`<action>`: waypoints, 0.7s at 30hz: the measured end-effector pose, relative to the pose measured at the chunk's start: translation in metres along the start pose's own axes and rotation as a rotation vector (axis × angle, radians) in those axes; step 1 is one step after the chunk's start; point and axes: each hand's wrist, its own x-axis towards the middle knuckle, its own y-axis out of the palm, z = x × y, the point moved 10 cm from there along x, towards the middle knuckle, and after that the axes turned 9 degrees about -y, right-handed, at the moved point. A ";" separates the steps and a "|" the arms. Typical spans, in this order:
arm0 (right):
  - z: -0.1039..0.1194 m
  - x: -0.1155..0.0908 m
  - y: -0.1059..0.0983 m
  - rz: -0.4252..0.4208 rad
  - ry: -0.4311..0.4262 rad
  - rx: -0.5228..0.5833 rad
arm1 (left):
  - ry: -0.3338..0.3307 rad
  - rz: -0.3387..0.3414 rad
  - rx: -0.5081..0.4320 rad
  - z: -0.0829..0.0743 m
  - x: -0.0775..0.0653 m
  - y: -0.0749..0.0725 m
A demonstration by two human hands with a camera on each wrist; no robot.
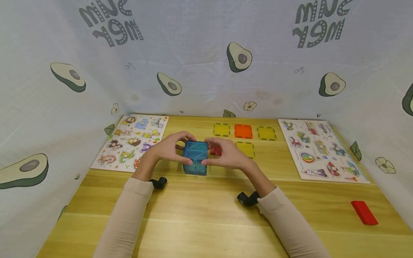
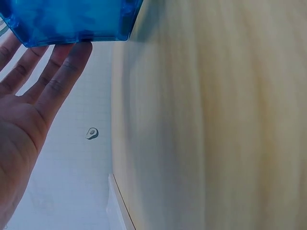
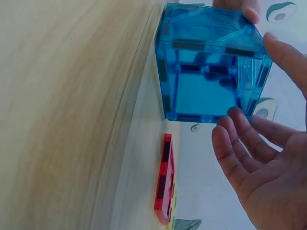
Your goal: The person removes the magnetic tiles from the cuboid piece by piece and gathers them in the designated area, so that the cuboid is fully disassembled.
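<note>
A box of translucent blue magnetic tiles (image 1: 195,152) stands on the table between my two hands. My left hand (image 1: 168,147) grips its left side, thumb at the near upper edge and fingers at the far side. From the right, my right hand (image 1: 228,154) holds it the same way, its thumb near the left one. In the right wrist view, the box (image 3: 206,98) shows a see-through side, and the right fingertips touch its edge. A red tile (image 1: 216,151) lies just behind the right hand, partly hidden by it.
Yellow tiles (image 1: 266,133) and an orange tile (image 1: 243,131) lie flat at the back. An animal puzzle board (image 1: 129,161) is at the left, another picture board (image 1: 298,152) at the right. A red block (image 1: 364,212) lies near the right edge. Printed curtains (image 1: 206,89) enclose the table.
</note>
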 end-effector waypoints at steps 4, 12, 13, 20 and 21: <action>0.002 0.000 0.002 0.003 0.011 0.021 | -0.003 -0.004 0.007 0.000 0.000 0.000; 0.004 0.000 -0.002 -0.062 0.064 0.042 | -0.016 -0.019 0.019 0.000 0.000 -0.001; 0.004 -0.001 -0.003 -0.078 0.069 0.041 | -0.022 -0.022 0.021 0.000 0.000 -0.001; 0.004 -0.005 -0.016 -0.186 0.042 0.038 | -0.047 -0.029 0.025 0.002 0.000 -0.001; 0.003 -0.006 -0.017 -0.194 0.037 0.033 | -0.046 -0.028 0.024 0.002 -0.001 -0.001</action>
